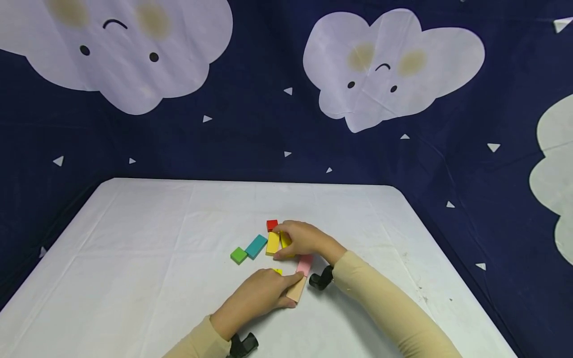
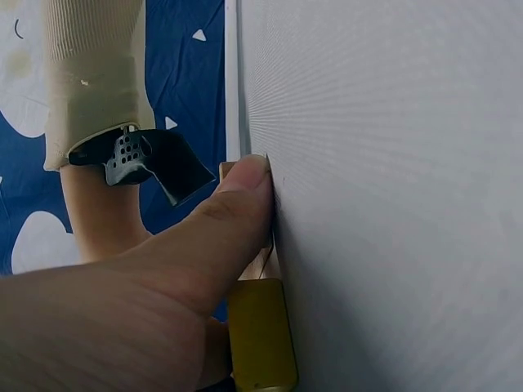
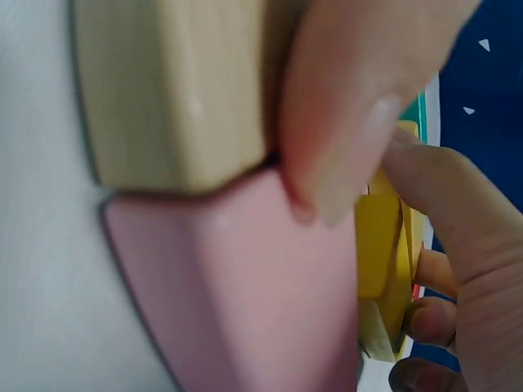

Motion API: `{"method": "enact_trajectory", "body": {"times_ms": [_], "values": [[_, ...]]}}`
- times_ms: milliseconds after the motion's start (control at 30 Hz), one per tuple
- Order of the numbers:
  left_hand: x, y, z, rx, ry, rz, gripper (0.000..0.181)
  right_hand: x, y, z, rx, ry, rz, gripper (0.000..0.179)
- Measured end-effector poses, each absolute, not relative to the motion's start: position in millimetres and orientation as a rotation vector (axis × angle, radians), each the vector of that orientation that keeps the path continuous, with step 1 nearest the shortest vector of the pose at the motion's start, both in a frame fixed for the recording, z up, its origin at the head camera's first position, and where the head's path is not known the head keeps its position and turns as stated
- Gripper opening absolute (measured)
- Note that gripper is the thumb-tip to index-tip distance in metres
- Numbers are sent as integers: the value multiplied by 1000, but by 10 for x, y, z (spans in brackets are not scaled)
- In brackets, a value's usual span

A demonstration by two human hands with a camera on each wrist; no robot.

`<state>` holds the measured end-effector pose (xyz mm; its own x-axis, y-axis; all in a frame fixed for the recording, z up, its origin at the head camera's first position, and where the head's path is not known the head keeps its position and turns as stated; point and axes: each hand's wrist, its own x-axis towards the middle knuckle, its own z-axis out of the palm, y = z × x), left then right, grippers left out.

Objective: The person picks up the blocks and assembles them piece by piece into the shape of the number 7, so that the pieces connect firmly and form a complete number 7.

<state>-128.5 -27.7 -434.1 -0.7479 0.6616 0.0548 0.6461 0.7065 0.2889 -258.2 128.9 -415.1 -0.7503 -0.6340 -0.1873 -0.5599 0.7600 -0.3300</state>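
Your right grip (image 1: pixel 306 239) is bent round a yellow block (image 1: pixel 285 240), nearly closed, with your thumb at the near end and a finger by the far end. That block is near the middle of the white counter (image 1: pixel 134 278), well away from the far edge and a little closer to the right edge than the left. Another yellow block (image 1: pixel 272 244) is just beside it, on the side toward the left edge.

Your left grip (image 1: pixel 261 293) is nearly closed on a plain wooden block (image 1: pixel 295 291). Your thumb presses by the seam where this block meets a pink block (image 1: pixel 305 265), end to end. Some of your fingers are hidden. A small bit of a third yellow block (image 1: pixel 278 271) peeks out by your left grip.

A red block (image 1: pixel 272 225) is closest to the far edge. A teal block (image 1: pixel 256 246) and a green block (image 1: pixel 239 255) go in a slanted line toward the left edge, and their corners look like they touch. Behind the counter is a dark blue cloth (image 1: pixel 264 129) with white clouds.
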Motion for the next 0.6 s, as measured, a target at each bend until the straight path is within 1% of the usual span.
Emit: {"method": "enact_trajectory", "body": {"times_ms": [167, 300, 600], "values": [[-1285, -278, -4340, 1095, 2850, 455, 62, -2582, 1279, -4180, -985, 2681, -411, 64], [-1282, -280, -4335, 1088, 2850, 452, 62, -2580, 1299, -4166, -1009, 2715, -477, 64], [-1281, -286, -4335, 1100, 2874, 436, 61, -2610, 1592, -4168, -853, 2864, -612, 66]]}}
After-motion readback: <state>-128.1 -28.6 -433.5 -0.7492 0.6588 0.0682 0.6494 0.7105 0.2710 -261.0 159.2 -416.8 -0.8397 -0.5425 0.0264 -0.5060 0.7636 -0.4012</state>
